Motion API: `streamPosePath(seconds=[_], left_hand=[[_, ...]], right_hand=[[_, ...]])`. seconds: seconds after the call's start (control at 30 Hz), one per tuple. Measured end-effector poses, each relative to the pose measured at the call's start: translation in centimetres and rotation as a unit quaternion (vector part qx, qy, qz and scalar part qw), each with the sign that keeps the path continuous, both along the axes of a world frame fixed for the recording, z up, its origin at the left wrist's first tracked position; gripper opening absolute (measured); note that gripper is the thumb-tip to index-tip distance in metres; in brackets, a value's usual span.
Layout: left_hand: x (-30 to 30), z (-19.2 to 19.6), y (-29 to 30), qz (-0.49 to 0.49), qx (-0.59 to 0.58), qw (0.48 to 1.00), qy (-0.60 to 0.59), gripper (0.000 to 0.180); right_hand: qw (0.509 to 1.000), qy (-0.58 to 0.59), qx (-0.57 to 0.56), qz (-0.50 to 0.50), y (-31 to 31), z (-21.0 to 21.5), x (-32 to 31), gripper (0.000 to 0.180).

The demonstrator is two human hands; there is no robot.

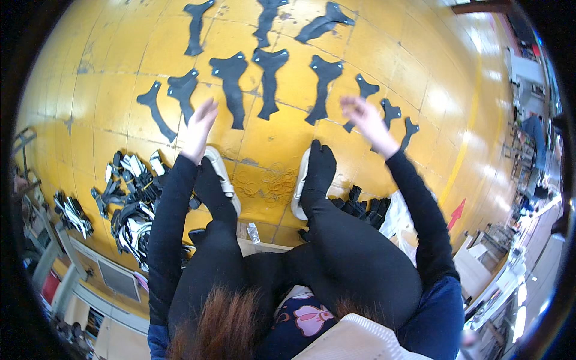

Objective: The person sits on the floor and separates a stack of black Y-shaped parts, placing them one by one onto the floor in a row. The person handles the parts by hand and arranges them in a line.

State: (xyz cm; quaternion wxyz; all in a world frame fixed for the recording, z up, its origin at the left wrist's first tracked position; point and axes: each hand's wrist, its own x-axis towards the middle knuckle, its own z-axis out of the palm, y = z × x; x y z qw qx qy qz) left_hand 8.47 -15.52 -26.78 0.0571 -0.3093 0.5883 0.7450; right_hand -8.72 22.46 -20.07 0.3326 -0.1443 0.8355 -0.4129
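Note:
My left hand (201, 127) is held over the yellow floor with fingers stretched out and nothing in it. Just beyond it lies a dark flat cut piece (183, 90), forked at its far end, and a curved one (157, 111) lies to its left. My right hand (367, 123) hovers near a small dark cut piece (367, 89), which it partly covers. Its fingers are loosely bent and apart, slightly blurred, with no held thing showing. Between the hands, more such pieces (231, 84) lie spread in a row, with another row (195, 27) farther out.
Thin rubber bands (267, 185) lie scattered between my feet. A heap of black and white pieces (135, 204) is at the left. Black bundles (360, 207) and a white plastic bag (399, 222) sit beside my right leg. A metal-framed table (60, 246) stands at lower left.

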Motion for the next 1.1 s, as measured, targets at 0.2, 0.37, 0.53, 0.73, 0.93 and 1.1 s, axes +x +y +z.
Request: streamPosePath(seconds=[0.2,0.37,0.53,0.73,0.93,1.1], left_hand=[[17.1,3.3,1.2,0.049,-0.004,0.991,-0.126,0.031],[29.3,-0.8,2.4,-0.200,-0.370,0.893,-0.162,0.023],[19.8,-4.2,4.0,-0.189,-0.595,0.763,-0.165,0.021],[13.8,-5.9,5.3,-0.180,-0.723,0.646,-0.166,0.023],[13.7,-6.7,4.5,-0.089,-0.599,0.773,-0.190,0.023],[19.3,-5.2,2.1,-0.019,-0.503,0.844,-0.184,0.040]], right_hand=[[0.939,-0.306,0.048,-0.153,9.5,1.6,21.0,0.029],[0.868,-0.464,0.011,-0.176,14.1,3.1,31.6,0.047],[0.933,-0.319,-0.110,-0.124,9.5,4.1,28.4,0.074],[0.736,-0.540,-0.179,-0.368,2.4,2.8,23.9,0.106],[0.705,-0.523,-0.145,-0.457,1.3,-0.2,24.1,0.118],[0.703,-0.499,-0.149,-0.483,0.9,-2.2,25.0,0.101]])
